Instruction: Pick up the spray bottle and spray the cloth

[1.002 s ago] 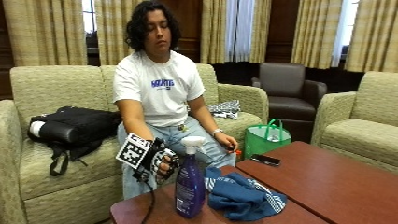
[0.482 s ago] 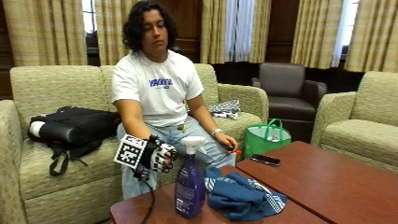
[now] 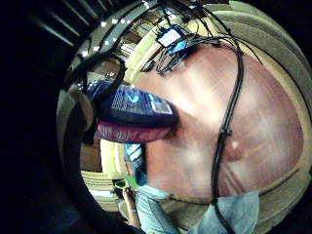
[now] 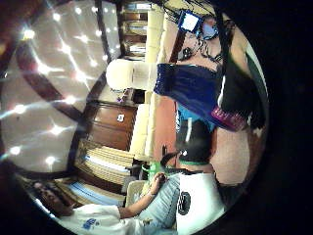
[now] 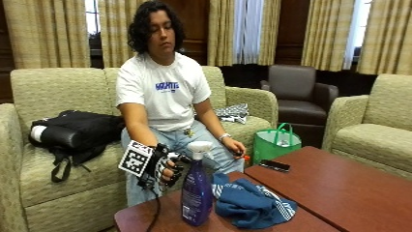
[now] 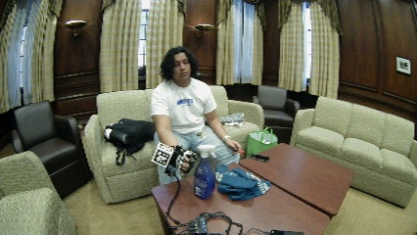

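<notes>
Reach step — hand (image 5: 169, 169) held just beside the bottle (image 5: 196, 192), fingers loosely curled, nothing gripped. Bottle stands upright on the table (image 5: 334, 183), touching the cloth (image 5: 252, 204). Next — fingers to be closed round the neck.

- A formal lounge or reading room, of the kind found in a club or a college hall.
- Dark wood panelling (image 6: 84, 58) with brass wall sconces (image 6: 76, 23).
- Tall windows hung with long checked curtains (image 6: 120, 44).
- Beige sofas (image 6: 352, 142), dark leather armchairs (image 6: 39, 142) and low wooden tables (image 6: 293, 171) on carpet.
</notes>
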